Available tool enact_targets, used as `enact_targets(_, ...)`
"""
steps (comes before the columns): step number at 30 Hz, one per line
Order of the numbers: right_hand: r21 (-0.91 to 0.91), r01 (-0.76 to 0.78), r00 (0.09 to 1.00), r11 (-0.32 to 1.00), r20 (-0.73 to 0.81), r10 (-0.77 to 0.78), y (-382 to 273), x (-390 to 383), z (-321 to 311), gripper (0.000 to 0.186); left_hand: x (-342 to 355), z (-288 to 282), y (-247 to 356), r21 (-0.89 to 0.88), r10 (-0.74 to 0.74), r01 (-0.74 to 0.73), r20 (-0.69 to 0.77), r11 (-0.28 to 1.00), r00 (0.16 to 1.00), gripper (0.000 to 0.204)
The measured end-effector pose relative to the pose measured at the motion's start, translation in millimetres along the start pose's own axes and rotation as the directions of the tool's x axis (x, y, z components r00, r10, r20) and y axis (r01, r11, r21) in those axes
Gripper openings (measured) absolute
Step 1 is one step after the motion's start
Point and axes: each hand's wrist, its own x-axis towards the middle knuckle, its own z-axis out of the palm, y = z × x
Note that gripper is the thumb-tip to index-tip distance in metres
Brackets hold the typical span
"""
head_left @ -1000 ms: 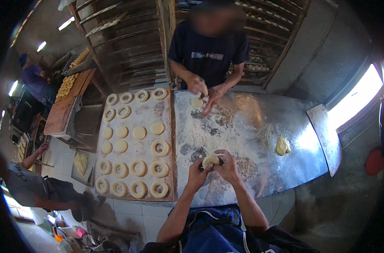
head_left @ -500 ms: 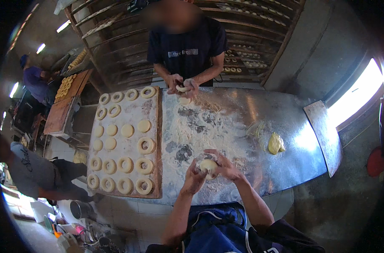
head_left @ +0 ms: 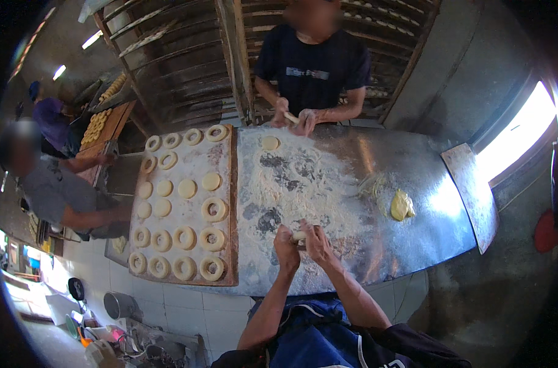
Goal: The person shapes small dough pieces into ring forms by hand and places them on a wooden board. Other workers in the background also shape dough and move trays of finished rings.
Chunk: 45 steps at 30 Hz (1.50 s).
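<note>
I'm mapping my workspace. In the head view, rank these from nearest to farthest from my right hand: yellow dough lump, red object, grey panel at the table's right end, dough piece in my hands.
From your right hand:
1. Dough piece, between it and your left hand
2. Yellow dough lump, to the right
3. Grey panel, farther right
4. Red object, far right

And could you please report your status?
Left hand, right hand: both holding dough piece. Floured table beneath. Yellow dough lump apart, rightward. Nothing visibly blocking.
</note>
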Motion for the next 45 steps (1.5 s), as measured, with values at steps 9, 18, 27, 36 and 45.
enact_targets(9,0.152,-0.131,0.985,0.98,-0.087,0.146,-9,2,48,0.084,19,-37,-2,-0.639,-0.33,0.237,-0.027,0.732,0.944,0.053)
enact_targets(18,0.1,0.16,0.987,0.982,0.005,-0.162,-30,0,96,0.067,34,-97,2,-0.657,-0.177,0.173,0.061,0.733,0.982,0.051)
enact_targets(27,0.163,0.14,0.987,0.977,0.051,-0.15,-44,10,156,0.071,53,-162,-5,-0.635,-0.134,0.143,0.064,0.759,0.989,0.038)
enact_targets(36,0.176,0.19,0.934,0.966,0.272,-0.233,-70,29,209,0.063,77,-219,-14,-0.395,-0.046,0.03,-0.03,0.918,0.999,0.028)
enact_targets(45,-0.09,0.417,0.889,0.904,0.249,-0.385,-158,107,307,0.056,182,-351,15,-0.034,-0.081,0.074,-0.281,0.997,0.956,0.027)
